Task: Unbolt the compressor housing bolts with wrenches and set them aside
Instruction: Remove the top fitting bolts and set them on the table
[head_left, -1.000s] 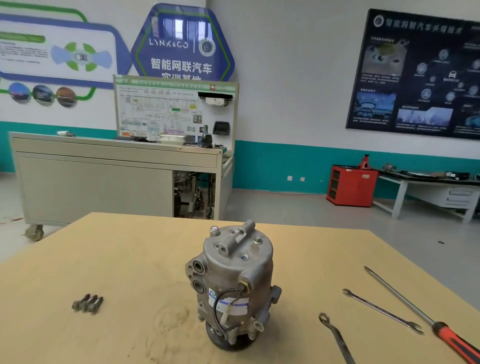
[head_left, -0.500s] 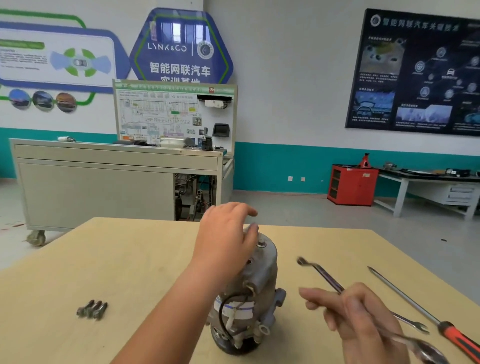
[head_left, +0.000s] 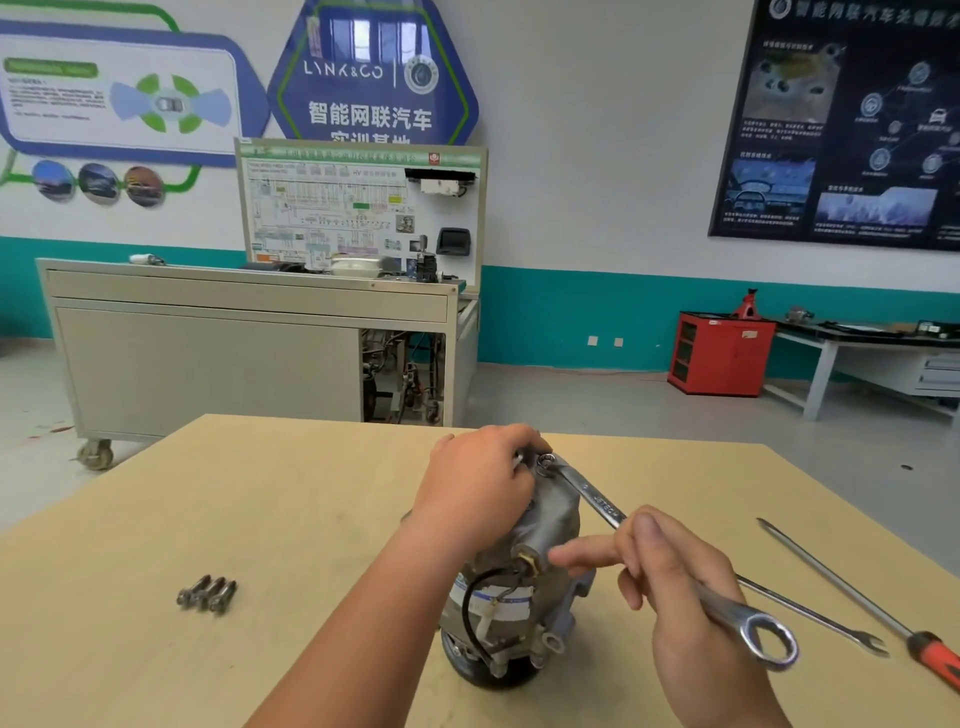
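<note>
Since a second ago both your hands have come into view: the wrench (head_left: 597, 503) that lay on the table is now lifted, and its far end has gone up to the top of the compressor (head_left: 519, 587).

At your left, three loose bolts (head_left: 207, 594) lie side by side, well apart from the compressor, so part of the job looks done. Your left hand (head_left: 475, 493) sits over the top of the housing with fingers curled round it, steadying it. The compressor stands upright near the middle of the table. Your right hand (head_left: 675, 587) pinches the wrench shank between thumb and curled fingers, index finger stretched toward the housing; the wrench's near end sticks out below your palm.

You seem to be seating the wrench on a top bolt; whether it is fully on the head cannot be told. Next you would need to settle it squarely, hold the body firm and turn to loosen.

A second wrench (head_left: 810, 616) and a screwdriver (head_left: 852, 587) lie to the right.

The table (head_left: 260, 493) is pale wood. Behind it, a grey cabinet (head_left: 208, 353) carries a wiring board (head_left: 358, 208); further right stand a red cabinet (head_left: 719, 353) and a white bench (head_left: 857, 358), under a dark poster (head_left: 841, 130).
</note>
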